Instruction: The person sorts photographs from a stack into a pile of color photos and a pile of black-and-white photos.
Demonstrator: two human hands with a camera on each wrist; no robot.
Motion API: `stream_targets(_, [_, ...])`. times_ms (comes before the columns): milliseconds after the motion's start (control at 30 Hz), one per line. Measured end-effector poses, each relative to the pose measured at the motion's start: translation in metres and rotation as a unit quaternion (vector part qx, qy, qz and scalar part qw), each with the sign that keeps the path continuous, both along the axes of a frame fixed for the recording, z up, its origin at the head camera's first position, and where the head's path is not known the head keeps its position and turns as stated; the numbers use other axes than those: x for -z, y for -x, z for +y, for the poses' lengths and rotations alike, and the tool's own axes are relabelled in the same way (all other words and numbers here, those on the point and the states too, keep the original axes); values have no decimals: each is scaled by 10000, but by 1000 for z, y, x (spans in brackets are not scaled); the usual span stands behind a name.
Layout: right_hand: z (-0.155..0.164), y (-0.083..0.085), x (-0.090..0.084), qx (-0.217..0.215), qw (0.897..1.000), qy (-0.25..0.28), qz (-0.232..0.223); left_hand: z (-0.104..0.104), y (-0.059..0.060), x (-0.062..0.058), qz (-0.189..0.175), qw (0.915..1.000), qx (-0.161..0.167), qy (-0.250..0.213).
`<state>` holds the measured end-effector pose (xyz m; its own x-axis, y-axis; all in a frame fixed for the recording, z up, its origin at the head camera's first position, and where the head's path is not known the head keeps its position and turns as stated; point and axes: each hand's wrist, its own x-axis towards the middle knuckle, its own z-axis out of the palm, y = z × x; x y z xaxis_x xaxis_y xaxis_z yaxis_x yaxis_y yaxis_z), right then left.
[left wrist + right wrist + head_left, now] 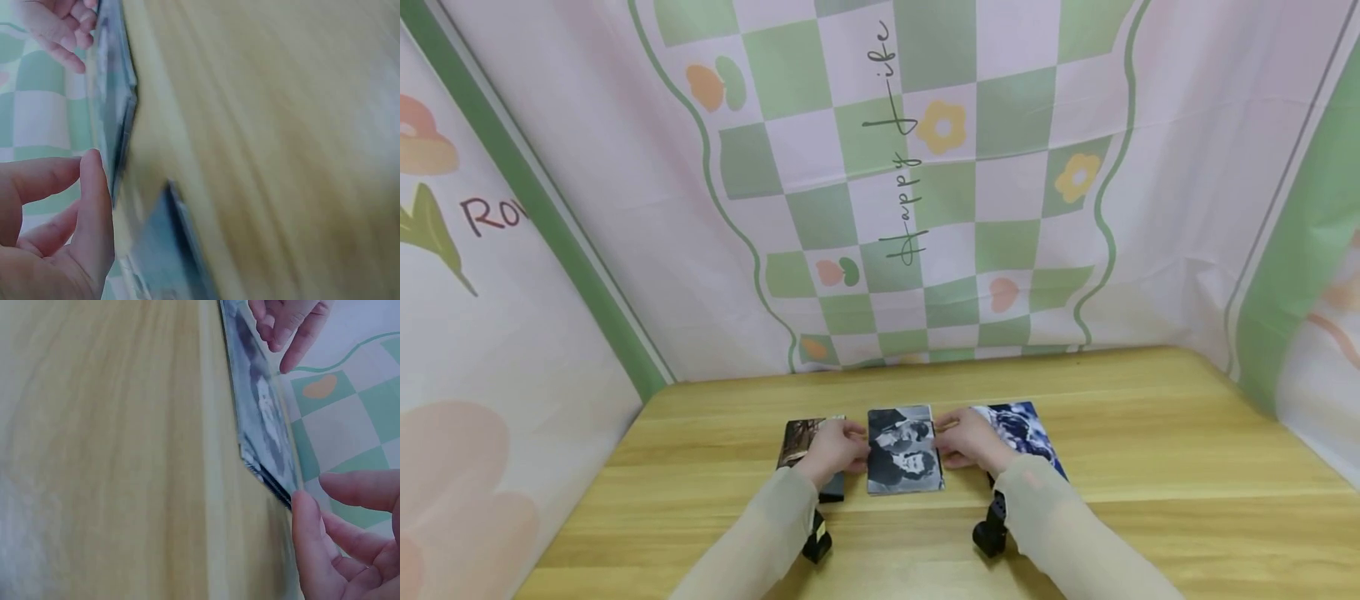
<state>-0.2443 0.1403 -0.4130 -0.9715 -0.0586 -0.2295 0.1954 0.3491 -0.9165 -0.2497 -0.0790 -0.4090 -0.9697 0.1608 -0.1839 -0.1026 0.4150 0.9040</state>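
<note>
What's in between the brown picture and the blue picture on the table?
The black-and-white photo lies between the brown picture and the blue picture, with the left hand and right hand at its sides. The head view shows it.

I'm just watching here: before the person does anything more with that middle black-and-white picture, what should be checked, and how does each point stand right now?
1. Left hand on the left edge of the black-and-white picture: ok, the thumb touches the edge in the left wrist view.
2. Right hand on its right edge: ok, fingertips meet the edge.
3. Firm grip on both sides: cannot tell; only fingertip contact shows.
4. Picture lying flat on the wooden table: cannot tell; the wrist views are blurred.
5. Brown picture clear of the middle one: cannot tell, the left hand covers the gap.
6. Blue picture clear of it: cannot tell, the right hand covers that side.
</note>
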Motion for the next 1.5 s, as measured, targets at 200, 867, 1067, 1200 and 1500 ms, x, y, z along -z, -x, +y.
stream_targets(200, [3, -4, -5, -40, 9999, -40, 98, 4, -2, -5, 16, 9997, 202, -158])
stream_targets(867, [69, -17, -34, -560, 9964, 466, 441, 32, -14, -18, -14, 9944, 577, -881])
stream_targets(1067, [90, -23, -34, -646, 9949, 526, 576, 45, -17, -16, 90, 9911, 606, -1179])
stream_targets(1200, [100, -29, -32, -712, 9941, 460, 672, 56, -19, -14, 105, 9898, 615, -1278])
stream_targets(1500, [123, -32, -16, -551, 9961, 331, 606, 84, -24, -7, -22, 9870, 809, -1385])
